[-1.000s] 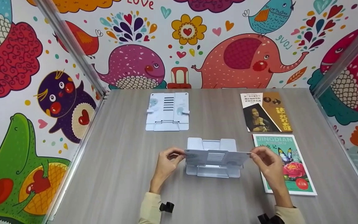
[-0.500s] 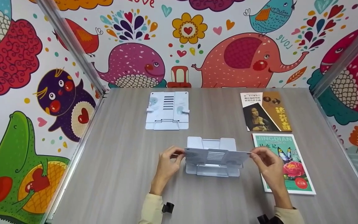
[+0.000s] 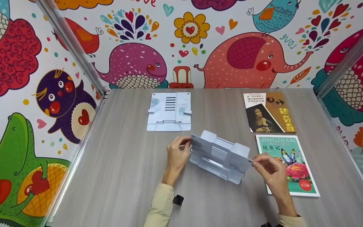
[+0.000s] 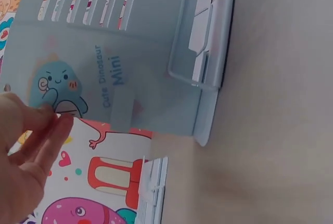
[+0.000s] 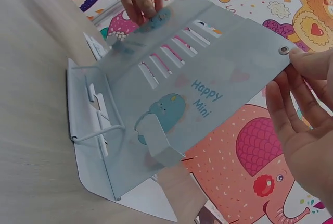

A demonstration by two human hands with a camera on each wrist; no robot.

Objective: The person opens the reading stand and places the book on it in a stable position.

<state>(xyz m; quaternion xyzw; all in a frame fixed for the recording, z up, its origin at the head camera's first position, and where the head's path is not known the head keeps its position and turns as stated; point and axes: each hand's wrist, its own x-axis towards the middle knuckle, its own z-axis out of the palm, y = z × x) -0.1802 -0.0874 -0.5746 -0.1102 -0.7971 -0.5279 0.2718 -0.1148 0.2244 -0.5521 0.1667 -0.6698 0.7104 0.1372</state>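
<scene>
A pale grey-blue book stand (image 3: pixel 231 156) is unfolded on the table, its slotted back panel raised at a slant over the base. It sits turned at an angle, left end farther away. My left hand (image 3: pixel 177 154) pinches the panel's left edge between thumb and fingers. At the opposite upper corner, beside a round rivet, my right hand (image 5: pixel 307 109) pinches the edge. Cartoon dinosaurs and the words "Happy Mini" show on the panel (image 5: pixel 229 73) in the right wrist view. The left wrist view shows the wire page ledge (image 4: pixel 179 31) at the panel's bottom.
A second, similar book stand (image 3: pixel 181 107) lies flat at the back left of the table (image 3: pixel 121 157). On the right lie a brown-and-white book (image 3: pixel 279 110) and, nearer, a green book with a butterfly and flower (image 3: pixel 298 171). Printed walls enclose the table.
The book stand has turned clockwise as seen from above: its left end went away from me, its right end nearer. My left hand moved forward and right; my right hand moved slightly nearer.
</scene>
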